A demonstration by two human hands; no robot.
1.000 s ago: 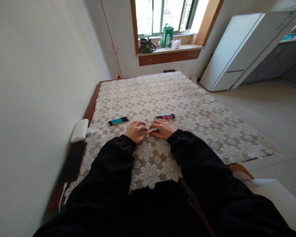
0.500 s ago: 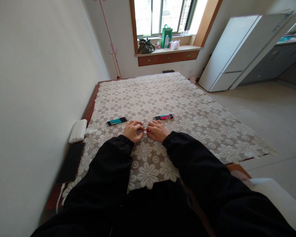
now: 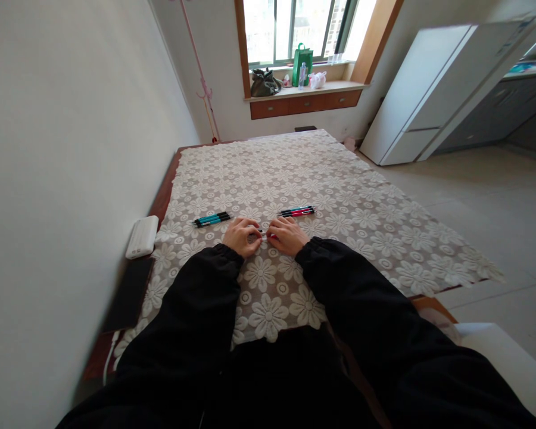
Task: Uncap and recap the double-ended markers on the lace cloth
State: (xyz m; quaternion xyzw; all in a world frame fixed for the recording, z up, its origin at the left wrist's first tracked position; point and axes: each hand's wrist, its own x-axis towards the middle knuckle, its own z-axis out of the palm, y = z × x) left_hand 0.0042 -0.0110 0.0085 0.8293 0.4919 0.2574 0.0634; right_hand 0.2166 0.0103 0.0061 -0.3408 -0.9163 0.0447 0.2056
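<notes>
My left hand (image 3: 242, 236) is closed in a pinch, thumb and fingers curled into a ring. A small dark tip shows at its fingertips, but the rest of that piece is hidden. Close beside it, my right hand (image 3: 287, 235) is closed around a red pen (image 3: 274, 236), mostly covered by the fingers. A narrow gap separates the two hands, just above the lace tablecloth (image 3: 260, 272). Past my left hand lie several blue-and-black pens (image 3: 211, 219) side by side. Behind my right hand rests another group of pens (image 3: 296, 211), blue and red.
At the table's left edge are a white power bank (image 3: 142, 237) and a dark flat device (image 3: 128, 295) with a white cable (image 3: 110, 359). A wall (image 3: 71, 179) runs along the left. A white fridge (image 3: 422, 95) stands beyond the table at right.
Both hands stay almost in place; the fingertips have shifted very slightly. The pens on the table have not moved.
</notes>
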